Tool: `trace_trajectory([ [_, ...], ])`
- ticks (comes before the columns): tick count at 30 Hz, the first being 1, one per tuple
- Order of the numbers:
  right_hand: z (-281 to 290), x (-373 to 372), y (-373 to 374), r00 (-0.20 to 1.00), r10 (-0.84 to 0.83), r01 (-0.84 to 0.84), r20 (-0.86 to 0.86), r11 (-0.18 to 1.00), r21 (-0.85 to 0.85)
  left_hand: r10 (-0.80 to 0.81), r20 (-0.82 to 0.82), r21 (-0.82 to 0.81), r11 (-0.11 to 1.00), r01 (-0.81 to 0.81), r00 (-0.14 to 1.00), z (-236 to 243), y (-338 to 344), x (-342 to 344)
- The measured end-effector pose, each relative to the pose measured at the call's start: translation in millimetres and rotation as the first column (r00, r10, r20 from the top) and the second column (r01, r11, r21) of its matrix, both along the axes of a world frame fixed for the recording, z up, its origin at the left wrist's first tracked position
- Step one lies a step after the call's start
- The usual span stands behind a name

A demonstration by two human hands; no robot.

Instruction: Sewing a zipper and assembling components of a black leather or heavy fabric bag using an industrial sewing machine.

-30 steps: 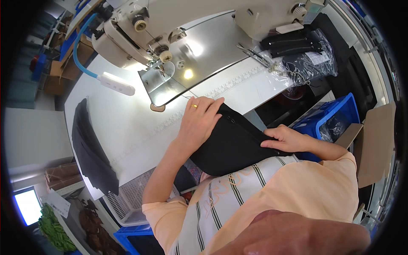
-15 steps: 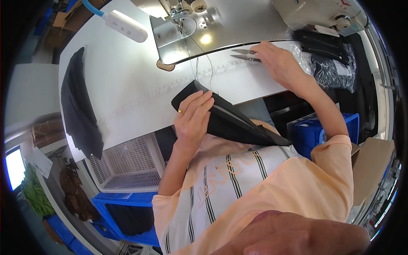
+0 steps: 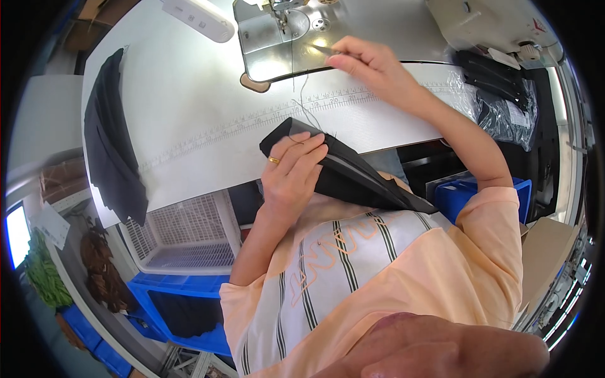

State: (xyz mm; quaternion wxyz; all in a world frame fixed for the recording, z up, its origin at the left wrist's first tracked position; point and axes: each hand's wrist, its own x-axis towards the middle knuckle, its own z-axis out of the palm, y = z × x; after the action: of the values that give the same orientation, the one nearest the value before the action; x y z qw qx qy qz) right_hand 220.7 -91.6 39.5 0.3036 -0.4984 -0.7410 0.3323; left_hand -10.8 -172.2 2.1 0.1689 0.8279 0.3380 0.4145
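My left hand (image 3: 291, 175), with a ring on one finger, grips a folded black fabric piece (image 3: 353, 179) near its left end. The piece slants down to the right against my shirt. Loose thread (image 3: 304, 101) trails up from its top edge, and another thread (image 3: 293, 63) hangs from the sewing machine's needle area (image 3: 283, 24). Over the front of the metal machine bed (image 3: 372, 25), my right hand (image 3: 378, 72) is closed around small scissors (image 3: 324, 50), blades pointing left. Its fingers hide most of their handles.
Dark fabric (image 3: 113, 138) lies along the table's left end. A white lamp-like bar (image 3: 198, 20) hangs above the white table (image 3: 183, 107). Plastic-wrapped black goods (image 3: 504, 113) sit at the right. Below stand a white basket (image 3: 183, 239) and blue crates (image 3: 179, 281).
My right hand has moved left and away from me with the scissors, onto the machine bed. Threads that ran from needle to fabric now look parted. My left hand keeps its grip.
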Motion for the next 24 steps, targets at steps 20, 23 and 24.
trace_trajectory([
  [20, 3, 80, -16, 0.861, -0.287, 0.006, 0.42, 0.832, 0.555, -0.044, -0.179, -0.69, 0.718, -0.093, 0.983, 57, 125, -105],
  [23, 0, 64, -3, 0.892, -0.276, 0.046, 0.357, 0.843, 0.536, -0.051, -0.305, -0.524, 0.843, -0.123, 0.951, 61, 132, -74],
  [24, -2, 60, 1, 0.91, -0.281, 0.069, 0.305, 0.828, 0.557, -0.06, -0.332, -0.504, 0.855, -0.123, 0.942, 61, 134, -63],
])
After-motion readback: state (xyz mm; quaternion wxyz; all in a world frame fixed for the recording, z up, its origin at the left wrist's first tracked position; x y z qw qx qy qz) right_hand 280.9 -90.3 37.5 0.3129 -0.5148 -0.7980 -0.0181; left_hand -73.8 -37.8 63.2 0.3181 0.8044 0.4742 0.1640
